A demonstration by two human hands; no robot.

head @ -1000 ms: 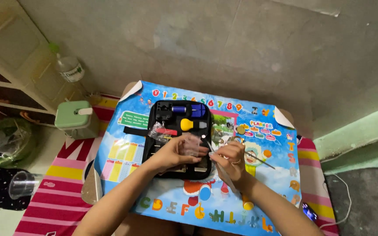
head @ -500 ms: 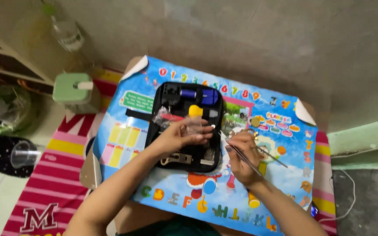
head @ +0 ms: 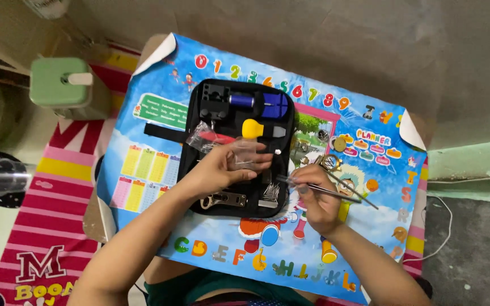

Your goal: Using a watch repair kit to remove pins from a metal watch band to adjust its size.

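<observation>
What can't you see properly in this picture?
- Head view: the clear plastic piece in the left hand is see-through and blurred; its kind is unclear.
- The tweezers tip by the right hand is too small.
- The tool case middle is hidden by the left hand.

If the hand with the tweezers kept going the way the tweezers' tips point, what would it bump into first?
Probably the other hand. The right hand aims the tweezers left toward the black tool case, where the left hand holds a small clear bag. From above, height is hard to judge.
</observation>
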